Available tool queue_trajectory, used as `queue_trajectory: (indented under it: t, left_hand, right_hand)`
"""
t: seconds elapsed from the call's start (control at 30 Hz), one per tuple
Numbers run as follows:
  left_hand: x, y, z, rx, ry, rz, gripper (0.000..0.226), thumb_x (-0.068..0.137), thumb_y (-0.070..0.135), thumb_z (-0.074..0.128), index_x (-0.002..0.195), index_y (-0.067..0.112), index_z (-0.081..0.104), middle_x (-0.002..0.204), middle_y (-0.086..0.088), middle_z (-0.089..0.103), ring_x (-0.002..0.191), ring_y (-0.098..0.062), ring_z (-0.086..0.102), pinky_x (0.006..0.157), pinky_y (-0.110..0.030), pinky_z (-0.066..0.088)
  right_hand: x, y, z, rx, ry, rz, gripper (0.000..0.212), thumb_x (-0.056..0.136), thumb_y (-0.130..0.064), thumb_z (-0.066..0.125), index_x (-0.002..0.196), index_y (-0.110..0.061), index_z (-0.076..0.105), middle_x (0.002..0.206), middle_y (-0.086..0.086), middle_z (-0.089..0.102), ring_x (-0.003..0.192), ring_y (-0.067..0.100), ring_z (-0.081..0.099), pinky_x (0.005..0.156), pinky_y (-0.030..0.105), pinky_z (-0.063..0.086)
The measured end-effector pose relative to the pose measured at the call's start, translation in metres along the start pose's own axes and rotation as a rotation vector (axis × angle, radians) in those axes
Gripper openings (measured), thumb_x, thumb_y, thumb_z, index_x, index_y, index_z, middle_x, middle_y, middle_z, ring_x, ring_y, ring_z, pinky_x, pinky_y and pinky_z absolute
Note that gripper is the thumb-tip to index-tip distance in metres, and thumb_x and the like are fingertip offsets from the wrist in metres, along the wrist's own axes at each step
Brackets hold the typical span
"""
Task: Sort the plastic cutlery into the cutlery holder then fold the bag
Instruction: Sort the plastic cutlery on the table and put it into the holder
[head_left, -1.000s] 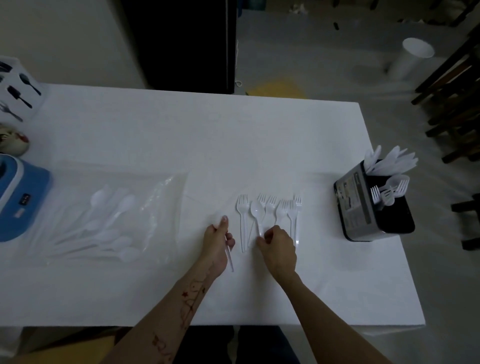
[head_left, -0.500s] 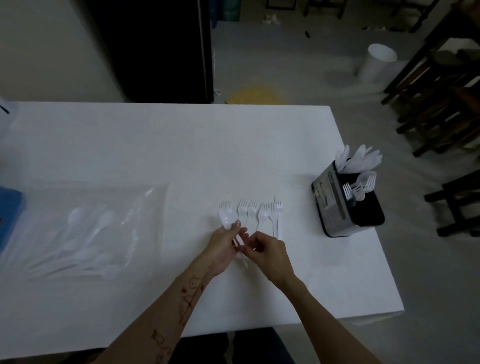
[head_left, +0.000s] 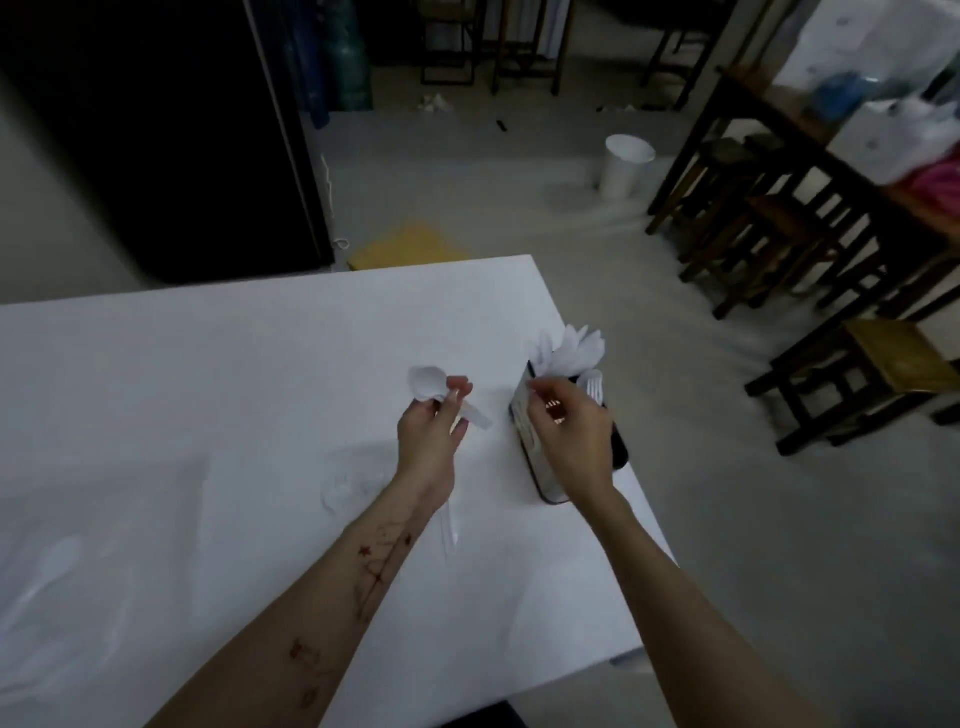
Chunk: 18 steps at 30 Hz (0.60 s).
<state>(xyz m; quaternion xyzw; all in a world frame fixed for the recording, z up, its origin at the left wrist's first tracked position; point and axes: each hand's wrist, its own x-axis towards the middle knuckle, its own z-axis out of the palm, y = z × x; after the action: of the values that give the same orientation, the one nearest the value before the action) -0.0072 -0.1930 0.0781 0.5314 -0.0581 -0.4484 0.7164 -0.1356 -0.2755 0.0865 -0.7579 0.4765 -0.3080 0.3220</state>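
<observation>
A white plastic spoon is pinched in the left hand, bowl up and to the far left, handle end poking out to the right past the fingers. The hand is raised over the white table, just left of the holder. The spoon is gripped between thumb and curled fingers.

The right hand is held over the holder, in front of its near-left wall, fingers curled with thumb and forefinger brought together. Whether anything is pinched there cannot be told; blur hides the fingertips.

The holder, dark with a shiny side, is stood near the table's right edge. White cutlery is fanned out of its far compartment, and fork tines are seen in the one behind the right hand; the exact compartment cannot be told.

More cutlery is left flat on the table: blurred forks near the left wrist, and one handle lying just right of the left forearm. The clear bag with pale spoon shapes inside is smeared at the near left.

Beyond the table: grey floor, a white bucket, dark wooden stools to the right, a yellow patch by the far edge.
</observation>
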Motion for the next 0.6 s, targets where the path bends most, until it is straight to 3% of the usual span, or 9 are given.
queue_trajectory:
  t: [0.1, 0.23, 0.33, 0.43, 0.5, 0.6]
  left_hand:
    - [0.012, 0.007, 0.045, -0.042, -0.08, 0.044, 0.015, 0.099, 0.01, 0.047, 0.107, 0.013, 0.059, 0.107, -0.001, 0.065, 0.104, -0.011, 0.059, 0.097, -0.031, 0.047]
    - [0.028, -0.004, 0.083, 0.072, -0.101, 0.107, 0.012, 0.098, 0.009, 0.049, 0.102, 0.009, 0.06, 0.105, -0.002, 0.065, 0.096, -0.007, 0.063, 0.091, -0.028, 0.054]
    - [0.035, -0.019, 0.095, 0.39, -0.052, 0.189, 0.02, 0.09, 0.026, 0.06, 0.104, 0.014, 0.066, 0.107, -0.001, 0.068, 0.1, -0.013, 0.064, 0.092, -0.033, 0.054]
    - [0.032, -0.026, 0.104, 0.783, 0.006, 0.404, 0.022, 0.09, 0.021, 0.062, 0.11, 0.012, 0.063, 0.102, 0.001, 0.066, 0.092, -0.012, 0.06, 0.074, -0.004, 0.044]
    - [0.03, -0.029, 0.107, 0.92, 0.031, 0.505, 0.019, 0.09, 0.017, 0.062, 0.109, 0.013, 0.063, 0.097, 0.0, 0.066, 0.089, -0.013, 0.058, 0.062, -0.005, 0.039]
    - [0.033, -0.037, 0.105, 1.065, 0.002, 0.528, 0.019, 0.091, 0.028, 0.06, 0.108, 0.021, 0.062, 0.096, -0.003, 0.063, 0.087, -0.013, 0.052, 0.062, -0.011, 0.038]
  right_hand:
    - [0.022, 0.006, -0.024, 0.034, 0.102, 0.037, 0.015, 0.092, -0.021, 0.06, 0.101, -0.022, 0.071, 0.086, -0.009, 0.071, 0.075, 0.004, 0.063, 0.067, 0.009, 0.043]
    - [0.037, 0.021, -0.04, 0.094, 0.142, 0.084, 0.017, 0.091, -0.018, 0.058, 0.103, -0.021, 0.07, 0.085, -0.01, 0.072, 0.073, 0.005, 0.066, 0.064, 0.007, 0.044]
    - [0.04, 0.031, -0.043, 0.106, 0.122, 0.086, 0.017, 0.092, -0.018, 0.057, 0.104, -0.021, 0.07, 0.088, -0.011, 0.072, 0.074, 0.003, 0.066, 0.066, 0.015, 0.049]
    - [0.042, 0.038, -0.045, 0.117, 0.116, 0.096, 0.019, 0.092, -0.017, 0.056, 0.105, -0.02, 0.07, 0.088, -0.011, 0.072, 0.074, 0.003, 0.066, 0.067, 0.018, 0.052]
    - [0.044, 0.041, -0.045, 0.12, 0.111, 0.101, 0.019, 0.092, -0.017, 0.056, 0.105, -0.02, 0.069, 0.088, -0.011, 0.072, 0.074, 0.004, 0.067, 0.069, 0.021, 0.053]
    - [0.044, 0.044, -0.044, 0.127, 0.101, 0.112, 0.018, 0.091, -0.019, 0.056, 0.103, -0.02, 0.069, 0.089, -0.011, 0.072, 0.075, 0.006, 0.068, 0.071, 0.025, 0.055]
